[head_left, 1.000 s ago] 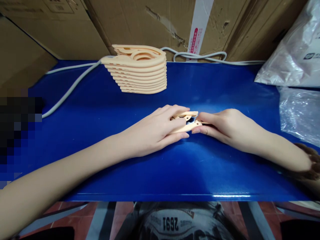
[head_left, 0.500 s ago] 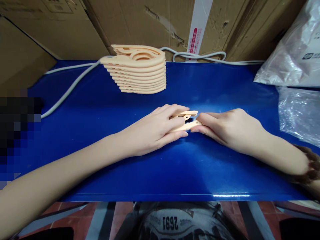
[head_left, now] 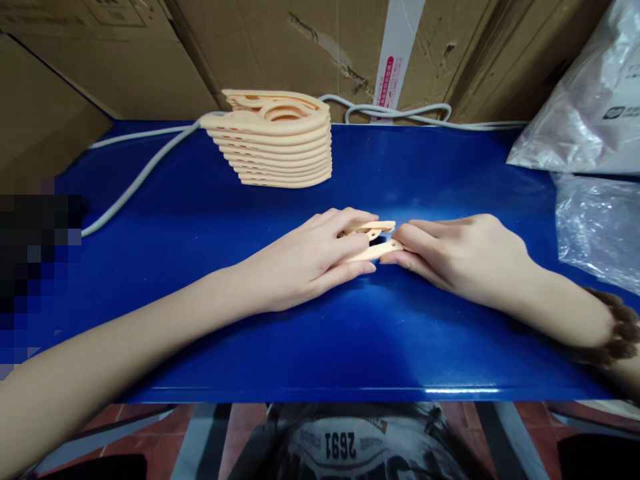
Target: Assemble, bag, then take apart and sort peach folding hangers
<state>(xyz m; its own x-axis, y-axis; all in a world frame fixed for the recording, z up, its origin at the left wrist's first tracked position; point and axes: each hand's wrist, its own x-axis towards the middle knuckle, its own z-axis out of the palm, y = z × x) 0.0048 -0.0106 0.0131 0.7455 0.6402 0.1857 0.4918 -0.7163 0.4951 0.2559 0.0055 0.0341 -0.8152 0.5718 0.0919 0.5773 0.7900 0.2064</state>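
Observation:
A cream plastic piece with a small hole near its tip lies low over the table, mostly covered by my hands. My left hand is wrapped over it from the left, thumb along the near side and fingers across the far side. At its right tip, my right hand pinches with thumb and bent fingers. Whether that hand grips the tip itself or something small on it is hidden. Farther back stands a neat stack of cream plastic pieces, each with a rounded end and curved cut-outs.
The blue table ends at a front edge near my body. Cardboard boxes wall off the back. A white cable runs behind the stack and along the rear. At the right lie clear plastic bags and a filled one.
My right hand's knuckles and wrist have shifted slightly, with its fingertips still at the piece's tip. The left hand and the stack look the same.

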